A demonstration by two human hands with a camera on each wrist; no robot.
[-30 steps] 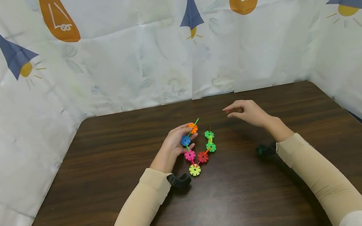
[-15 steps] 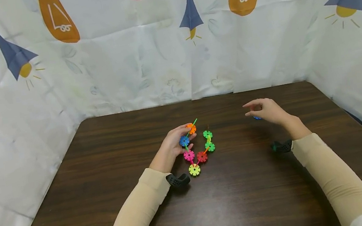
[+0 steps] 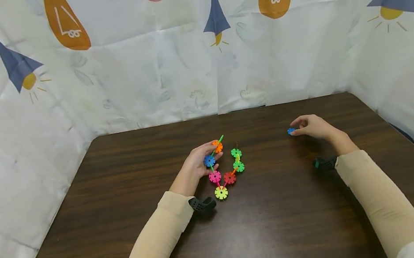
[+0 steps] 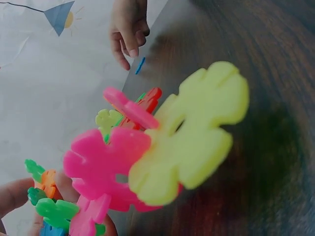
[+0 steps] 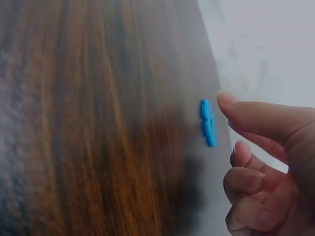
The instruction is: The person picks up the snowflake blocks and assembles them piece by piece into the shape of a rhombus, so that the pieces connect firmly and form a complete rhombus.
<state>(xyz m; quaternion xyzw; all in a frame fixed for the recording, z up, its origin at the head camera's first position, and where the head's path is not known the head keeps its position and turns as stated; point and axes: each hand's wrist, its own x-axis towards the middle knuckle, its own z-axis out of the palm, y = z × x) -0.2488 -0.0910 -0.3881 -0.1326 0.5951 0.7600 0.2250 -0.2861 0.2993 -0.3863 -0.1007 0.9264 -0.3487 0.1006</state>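
My left hand holds a chain of linked, notched plastic flower discs near its blue disc and orange disc. Pink, yellow and red discs curve round at the bottom, and green discs rise on the other side. Close up in the left wrist view, a yellow disc hides part of the chain. My right hand is beside a loose blue flower disc on the table. In the right wrist view a small gap separates thumb and loose disc; the other fingers bend loosely.
The dark brown wooden table spreads under both hands. A white printed cloth hangs along its back and sides. A black band sits on the left wrist, another on the right.
My right hand has moved to the right, away from the chain, and come down beside the loose blue disc, which now shows more fully. My left hand stays almost still with the chain.
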